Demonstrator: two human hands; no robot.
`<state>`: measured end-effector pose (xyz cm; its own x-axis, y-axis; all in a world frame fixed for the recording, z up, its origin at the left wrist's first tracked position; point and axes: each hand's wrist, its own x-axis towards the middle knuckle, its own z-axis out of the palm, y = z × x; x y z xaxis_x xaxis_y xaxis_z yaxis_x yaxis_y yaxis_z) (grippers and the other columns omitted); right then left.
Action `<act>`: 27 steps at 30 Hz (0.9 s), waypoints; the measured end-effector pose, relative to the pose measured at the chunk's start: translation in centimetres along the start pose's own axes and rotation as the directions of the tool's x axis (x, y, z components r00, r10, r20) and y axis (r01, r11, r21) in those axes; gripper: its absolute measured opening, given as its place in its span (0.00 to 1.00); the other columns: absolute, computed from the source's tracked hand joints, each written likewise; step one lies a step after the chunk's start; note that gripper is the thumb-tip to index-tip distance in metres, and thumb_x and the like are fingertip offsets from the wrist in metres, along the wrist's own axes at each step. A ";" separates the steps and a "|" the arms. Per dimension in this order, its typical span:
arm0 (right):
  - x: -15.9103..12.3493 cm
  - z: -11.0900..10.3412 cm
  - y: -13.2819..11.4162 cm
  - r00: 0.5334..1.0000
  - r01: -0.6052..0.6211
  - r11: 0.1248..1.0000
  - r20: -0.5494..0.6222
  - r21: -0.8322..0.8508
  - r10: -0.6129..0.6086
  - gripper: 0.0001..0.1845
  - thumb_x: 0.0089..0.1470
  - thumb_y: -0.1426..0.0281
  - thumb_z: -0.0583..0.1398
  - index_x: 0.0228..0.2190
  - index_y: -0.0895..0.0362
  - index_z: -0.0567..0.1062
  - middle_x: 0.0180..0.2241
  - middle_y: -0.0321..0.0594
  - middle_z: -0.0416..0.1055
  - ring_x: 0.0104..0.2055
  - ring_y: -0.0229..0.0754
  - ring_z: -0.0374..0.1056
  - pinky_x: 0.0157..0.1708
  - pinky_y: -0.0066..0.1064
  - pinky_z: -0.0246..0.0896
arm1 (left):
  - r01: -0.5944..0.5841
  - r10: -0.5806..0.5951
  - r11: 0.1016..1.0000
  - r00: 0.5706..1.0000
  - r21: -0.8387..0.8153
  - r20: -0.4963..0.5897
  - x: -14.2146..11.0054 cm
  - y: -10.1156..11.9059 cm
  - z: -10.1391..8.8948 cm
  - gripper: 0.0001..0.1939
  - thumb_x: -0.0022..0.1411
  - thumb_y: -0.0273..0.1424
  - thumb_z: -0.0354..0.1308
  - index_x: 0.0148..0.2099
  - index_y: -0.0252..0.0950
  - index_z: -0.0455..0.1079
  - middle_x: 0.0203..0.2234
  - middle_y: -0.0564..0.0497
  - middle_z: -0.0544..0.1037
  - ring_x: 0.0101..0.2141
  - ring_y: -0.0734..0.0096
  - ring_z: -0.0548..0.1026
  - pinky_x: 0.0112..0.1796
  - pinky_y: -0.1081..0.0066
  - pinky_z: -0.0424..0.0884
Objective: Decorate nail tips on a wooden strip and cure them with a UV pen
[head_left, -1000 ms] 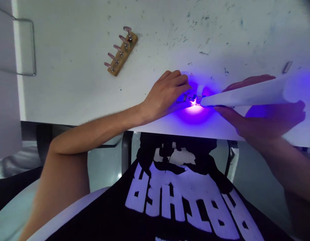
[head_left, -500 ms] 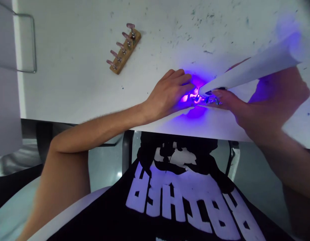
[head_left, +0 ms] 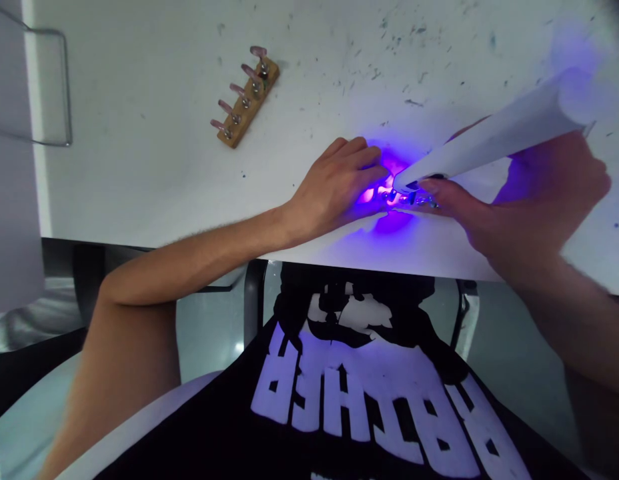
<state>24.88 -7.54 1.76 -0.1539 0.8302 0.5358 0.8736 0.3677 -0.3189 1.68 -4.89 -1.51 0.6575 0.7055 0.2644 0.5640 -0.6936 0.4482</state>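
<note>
Fingers of L hand are lying curled and flat on the desk, pinning a small strip of nail tips at their ends; strip mostly hidden, detail too small to tell. R hand is wrapping around a white UV pen lamp, fingers closed on its body, nozzle end glowing violet right over the strip. Lamp's long axis is running up-right to down-left, pointing at L fingertips; strip is sitting between both hands, touching L, just beside R index. L hand nearer. W/ the rest: wooden holder w/ nail tips is lying well apart, up-left of L fingers. Desk is white, scuffed w/ dark specks, near edge just below the hands. Wire frame at far left.
</note>
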 end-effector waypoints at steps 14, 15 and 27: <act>0.4 -1.0 -1.5 0.995 0.021 0.992 0.100 -0.127 -0.008 0.37 0.47 0.36 0.61 0.39 0.55 0.78 0.33 0.37 0.80 0.39 0.51 0.79 0.28 0.37 0.71 | 0.019 -0.018 0.999 0.999 -0.026 0.027 0.2 0.1 -0.3 0.14 0.69 0.46 0.56 0.46 0.44 0.74 0.42 0.49 0.77 0.46 0.57 0.74 0.47 0.52 0.70; 0.5 -0.9 -1.5 0.996 0.010 0.992 0.085 -0.124 0.001 0.36 0.47 0.36 0.61 0.38 0.55 0.79 0.32 0.36 0.80 0.38 0.50 0.79 0.28 0.36 0.70 | 0.019 -0.018 1.000 1.000 -0.022 0.023 0.2 0.2 -0.3 0.14 0.69 0.46 0.55 0.46 0.44 0.74 0.41 0.49 0.77 0.46 0.57 0.74 0.47 0.53 0.70; 0.6 -0.5 -1.2 0.997 -0.005 0.993 0.077 -0.115 0.013 0.33 0.48 0.39 0.63 0.39 0.55 0.77 0.32 0.33 0.79 0.38 0.45 0.77 0.31 0.34 0.69 | -0.008 0.008 1.000 1.000 0.012 -0.001 0.0 0.1 -0.2 0.16 0.69 0.47 0.56 0.45 0.41 0.74 0.41 0.47 0.78 0.46 0.58 0.73 0.46 0.56 0.69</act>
<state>23.95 -7.72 2.88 -0.1770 0.8647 0.4700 0.9214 0.3134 -0.2297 1.66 -4.96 -1.30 0.6617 0.6998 0.2692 0.5645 -0.7013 0.4354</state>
